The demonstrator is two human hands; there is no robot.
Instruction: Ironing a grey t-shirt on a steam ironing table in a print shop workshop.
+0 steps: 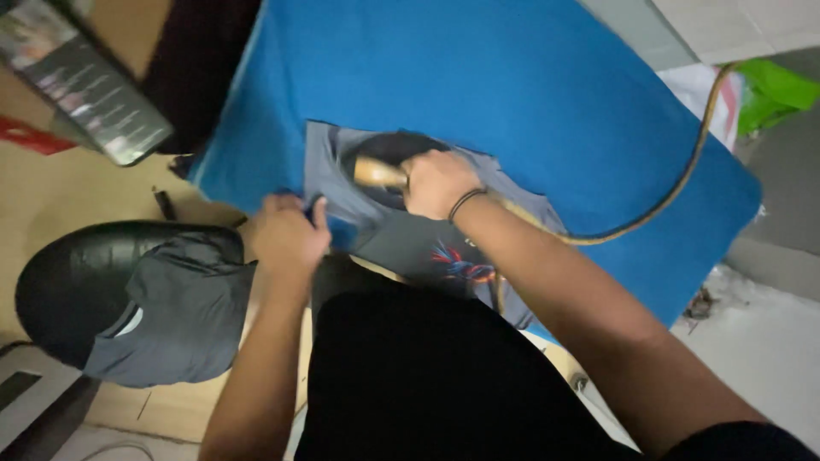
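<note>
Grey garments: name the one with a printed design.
The grey shirt spread on the blue cloth under the iron; the folded grey garment on the black seat looks plain.

Iron's (389, 162) soleplate hidden under right hand (437, 182).

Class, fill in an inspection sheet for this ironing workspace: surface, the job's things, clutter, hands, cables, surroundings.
Surface: blue cloth covers the board.
Job's things: grey T-shirt spread flat; dark iron on it.
Clutter: nothing seen on the cloth.
Hands: right hand grips the iron's handle; left hand holds the shirt's edge.
Cables: tan cord trails across the cloth.
Surroundings: black stool bearing a grey garment; green bag.
</note>
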